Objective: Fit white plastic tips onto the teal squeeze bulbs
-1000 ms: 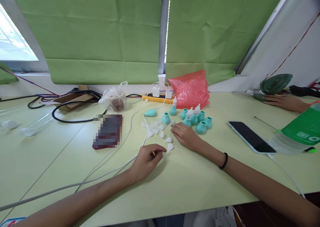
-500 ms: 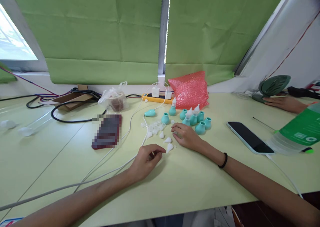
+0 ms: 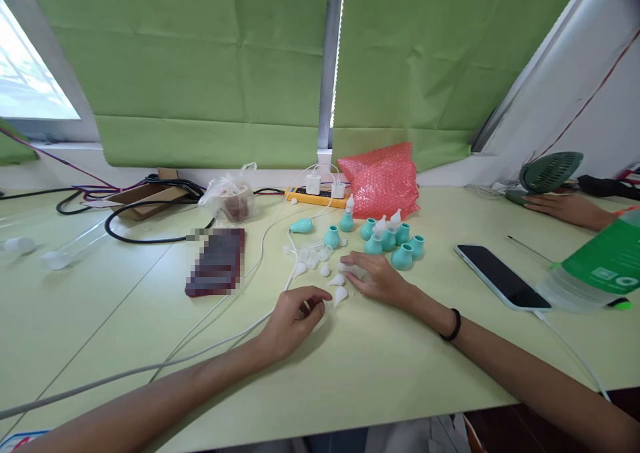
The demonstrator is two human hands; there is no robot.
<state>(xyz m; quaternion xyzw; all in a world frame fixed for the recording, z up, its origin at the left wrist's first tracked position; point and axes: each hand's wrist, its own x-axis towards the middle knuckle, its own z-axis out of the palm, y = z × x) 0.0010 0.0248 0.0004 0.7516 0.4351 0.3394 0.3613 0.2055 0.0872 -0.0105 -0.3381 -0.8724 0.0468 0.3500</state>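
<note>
My left hand (image 3: pixel 295 323) rests on the table with its fingers loosely curled, thumb and forefinger apart and nothing between them. Just beyond its fingertips lies a white cone-shaped tip (image 3: pixel 341 296). My right hand (image 3: pixel 375 278), with a black band on the wrist, holds a small translucent white piece (image 3: pixel 346 267) between thumb and fingers; its shape is partly hidden. More white tips (image 3: pixel 325 270) and a pile of clear plastic pieces (image 3: pixel 311 256) lie to its left. Behind it stand several turquoise rubber bulbs (image 3: pixel 402 256), some with white nozzles on top.
A red bubble-wrap bag (image 3: pixel 383 186) and a yellow power strip (image 3: pixel 316 198) lie at the back. White cables (image 3: pixel 200 356) cross the left side near a dark, blurred-out phone (image 3: pixel 216 263). At right are a phone (image 3: pixel 500 276), a green-labelled bottle (image 3: pixel 600 260) and another person's hand (image 3: pixel 565 208) by a fan.
My right hand has drawn back slightly towards me, with a translucent piece now showing between its fingers. My left hand has stayed in place.
</note>
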